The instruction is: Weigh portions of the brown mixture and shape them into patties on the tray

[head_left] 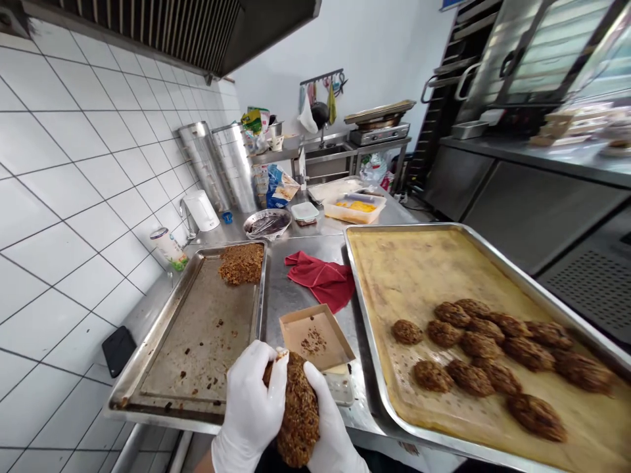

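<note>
Both my hands wear white gloves and close around one brown, grainy lump of dough at the bottom centre. My left hand wraps its left side, my right hand presses its right side. Just beyond them a small scale with a tan paper square carries a few crumbs. A steel tray on the left holds a pile of the same brown mix in its far corner. A large lined tray on the right holds several shaped brown cookies.
A red cloth lies between the trays. A black phone sits by the tiled wall, with a can and white kettle further back. A metal bowl, plastic containers and a sink lie beyond; ovens stand right.
</note>
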